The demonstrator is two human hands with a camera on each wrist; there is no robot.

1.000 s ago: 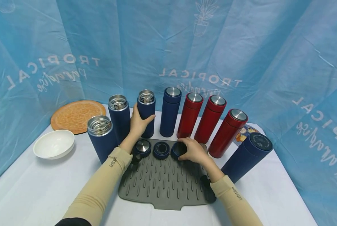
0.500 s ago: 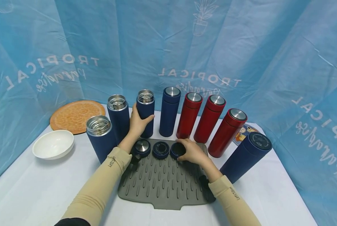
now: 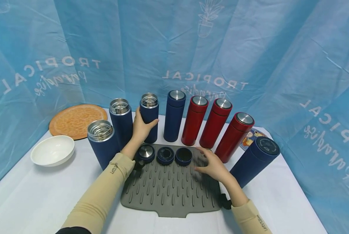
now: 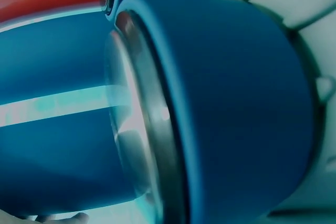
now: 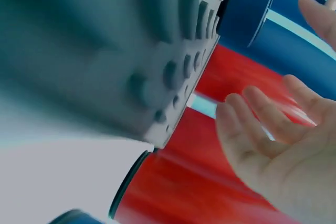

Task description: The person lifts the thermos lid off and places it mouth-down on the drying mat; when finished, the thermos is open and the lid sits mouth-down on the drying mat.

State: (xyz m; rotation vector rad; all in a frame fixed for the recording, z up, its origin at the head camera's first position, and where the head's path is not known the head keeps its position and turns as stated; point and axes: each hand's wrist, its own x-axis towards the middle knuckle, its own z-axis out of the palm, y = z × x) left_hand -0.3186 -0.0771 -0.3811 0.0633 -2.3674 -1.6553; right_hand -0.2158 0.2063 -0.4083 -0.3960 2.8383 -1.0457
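- The left hand [image 3: 142,128] grips a blue bottle [image 3: 152,114] standing upright on the white tabletop [image 3: 31,201], fingers and thumb around its body, its steel neck bare.
- The right hand [image 3: 213,165], fingers loosely spread and holding nothing, hovers over the right part of a ridged grey mat [image 3: 171,188].
- Three lids line the mat's far edge: a steel-topped lid [image 3: 146,151] beside the left forearm, a printed lid [image 3: 165,155] in the middle, and a dark-centred lid [image 3: 184,156] nearest the right hand but apart from it.
- Left of the gripped bottle, two more bare-necked blue bottles [image 3: 122,123]; to its right, a capped blue bottle [image 3: 174,120], three capped red bottles [image 3: 208,123] and a dark-topped blue bottle [image 3: 253,159].
- At far left, a white bowl [image 3: 52,151] sits before a round orange board [image 3: 77,120].
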